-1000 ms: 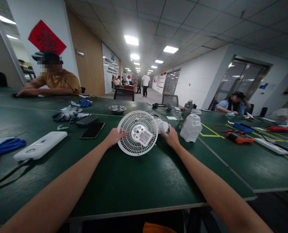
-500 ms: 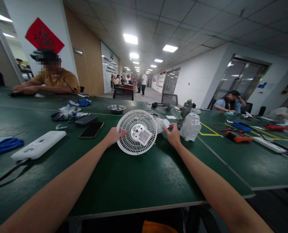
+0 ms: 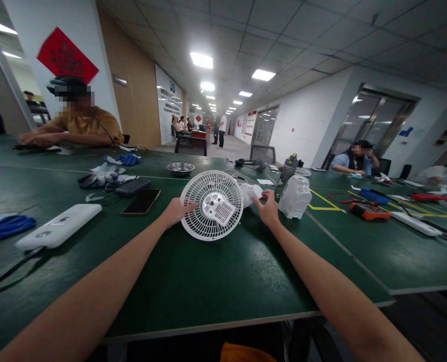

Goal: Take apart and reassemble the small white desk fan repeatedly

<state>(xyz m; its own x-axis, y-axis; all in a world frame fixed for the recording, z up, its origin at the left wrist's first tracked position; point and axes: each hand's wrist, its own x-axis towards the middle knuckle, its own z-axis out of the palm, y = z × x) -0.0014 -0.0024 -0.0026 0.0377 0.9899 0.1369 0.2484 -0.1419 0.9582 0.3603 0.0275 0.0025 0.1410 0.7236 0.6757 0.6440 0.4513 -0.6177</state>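
Observation:
A round white fan grille (image 3: 196, 221) stands tilted above the green table (image 3: 208, 281), its slotted centre plate facing me. My left hand (image 3: 176, 211) grips the grille's left rim, fingers reaching over its edge. Behind the grille's right side is a white plastic part (image 3: 249, 194). My right hand (image 3: 267, 206) pinches the right end of that part. Where the part meets the grille is hidden. Just right of my right hand a white vented housing (image 3: 295, 197) stands upright on the table.
Left lie a phone (image 3: 141, 202), a dark case (image 3: 132, 187), gloves (image 3: 104, 177) and a white power strip (image 3: 59, 226). A metal bowl (image 3: 180, 168) sits behind the grille. An orange multimeter (image 3: 369, 211) lies right. People sit across the table on both sides.
The white part in my right hand has turned slightly, its end now looking rounder. My left hand and the grille have hardly moved.

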